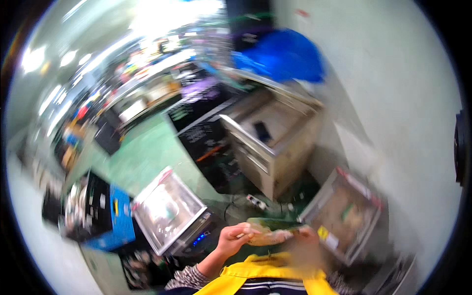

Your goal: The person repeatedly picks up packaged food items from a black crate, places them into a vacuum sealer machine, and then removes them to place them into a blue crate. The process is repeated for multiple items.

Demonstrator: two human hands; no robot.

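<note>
My left hand (236, 239) grips the left end of a clear plastic bag (271, 236) with pale contents that I cannot make out. On the bag's other end is my right hand (306, 236), blurred, its fingers closed on the plastic. The bag is stretched between both hands, just in front of my yellow apron (254, 271). To the left of my hands stands a machine with a clear lid (169, 212) and blue lights on its front. A similar lidded machine (341, 217) with a yellow label stands to the right.
Ahead is a steel cabinet (291, 155) with a recessed top, a dark flat object (262, 131) lying in it. A large blue bag (287, 55) is behind it, by the wall. Blue and black crates (121, 217) stand at the left. A white power strip (257, 202) lies beyond my hands.
</note>
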